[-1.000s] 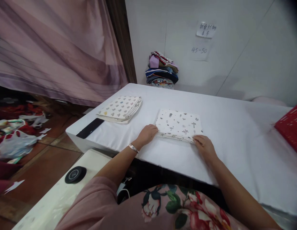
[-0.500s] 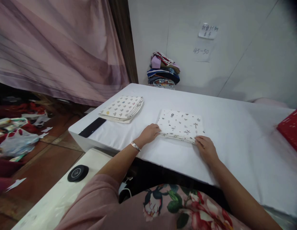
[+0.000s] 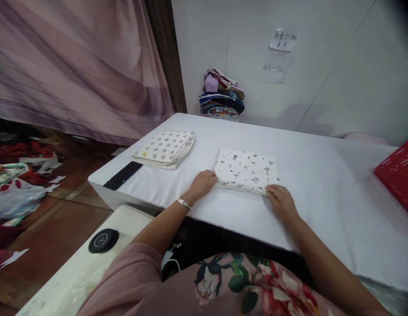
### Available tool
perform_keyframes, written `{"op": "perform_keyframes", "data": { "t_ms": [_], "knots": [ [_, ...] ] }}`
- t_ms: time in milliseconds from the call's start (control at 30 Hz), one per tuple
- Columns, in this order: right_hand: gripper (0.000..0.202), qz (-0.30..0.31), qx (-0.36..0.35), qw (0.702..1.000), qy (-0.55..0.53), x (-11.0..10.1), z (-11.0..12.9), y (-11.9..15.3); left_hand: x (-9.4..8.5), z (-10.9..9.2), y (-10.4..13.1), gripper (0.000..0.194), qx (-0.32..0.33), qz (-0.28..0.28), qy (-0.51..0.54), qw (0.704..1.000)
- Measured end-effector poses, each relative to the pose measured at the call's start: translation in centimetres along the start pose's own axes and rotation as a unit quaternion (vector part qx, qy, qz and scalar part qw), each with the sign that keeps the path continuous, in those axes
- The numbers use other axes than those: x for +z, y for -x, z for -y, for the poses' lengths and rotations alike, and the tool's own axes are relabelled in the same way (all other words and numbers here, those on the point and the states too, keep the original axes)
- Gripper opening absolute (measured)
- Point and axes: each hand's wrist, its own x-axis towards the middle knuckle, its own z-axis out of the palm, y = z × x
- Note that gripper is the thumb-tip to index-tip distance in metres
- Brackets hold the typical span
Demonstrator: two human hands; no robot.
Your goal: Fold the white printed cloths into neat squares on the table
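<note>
A white cloth with small plant and animal prints (image 3: 246, 169) lies folded into a rectangle on the white-covered table (image 3: 309, 175). My left hand (image 3: 202, 184) pinches its near left corner; a silver bracelet is on that wrist. At the near right corner, the fingers of my right hand (image 3: 281, 201) are closed on the folded edge. Several layers show along the near side between the hands. To the left rests another folded cloth, cream with grey prints (image 3: 166, 149), touched by neither hand.
A black phone (image 3: 123, 175) lies at the table's left edge. Piled clothes (image 3: 222, 94) stand at the back by the wall. On the right is a red object (image 3: 397, 175). A round black device (image 3: 103, 241) sits on a lower white surface (image 3: 75, 272).
The camera view has shifted slightly, so the scene sits a little further left. Both hands keep their hold on the near corners of the folded cloth.
</note>
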Motion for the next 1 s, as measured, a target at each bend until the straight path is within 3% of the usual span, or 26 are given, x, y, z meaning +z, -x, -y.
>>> {"op": "perform_keyframes", "data": {
  "t_ms": [600, 1000],
  "knots": [
    [0.03, -0.01, -0.081, 0.997, 0.009, -0.4, -0.9, 0.6, 0.5, 0.7, 0.7, 0.023, 0.005, -0.006, 0.035, 0.999],
    [0.029, -0.015, -0.076, 0.997, 0.013, 0.0, -1.0, 0.9, 1.3, 0.2, 1.7, 0.026, -0.055, -0.033, 0.051, 0.997]
  ]
}}
